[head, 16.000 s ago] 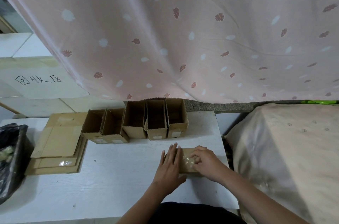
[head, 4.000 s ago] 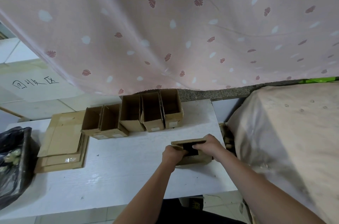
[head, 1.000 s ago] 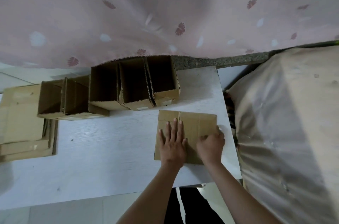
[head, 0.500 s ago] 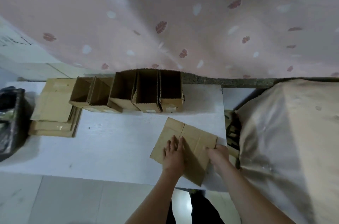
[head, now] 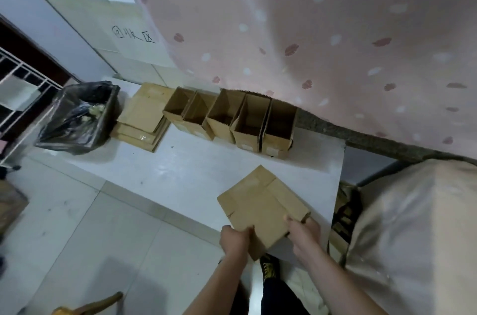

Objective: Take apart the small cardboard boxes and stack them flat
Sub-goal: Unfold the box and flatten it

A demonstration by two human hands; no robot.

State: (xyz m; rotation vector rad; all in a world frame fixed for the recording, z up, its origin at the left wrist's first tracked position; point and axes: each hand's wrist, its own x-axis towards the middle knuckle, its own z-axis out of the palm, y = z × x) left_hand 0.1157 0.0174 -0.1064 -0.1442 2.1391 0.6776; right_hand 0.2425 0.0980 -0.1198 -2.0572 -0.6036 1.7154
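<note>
Both hands grip one flattened box by its near edge, holding it over the near right part of the white table. The left hand curls round the card's near left corner, at about seven o'clock on the sheet; the right hand pinches the near right corner, at about five o'clock, thumb on top. The card sits skewed, its far corner pointing toward eleven o'clock.

Toward twelve o'clock from it, along the table's far edge, five open boxes stand side by side, touching, under the hem of a pink spotted curtain. At ten o'clock, just left of that row, lies a stack of flat cardboard. Farther left, a bin lined with a black bag sits beside the stack. At three o'clock a cloth-covered bulk stands beside the table.
</note>
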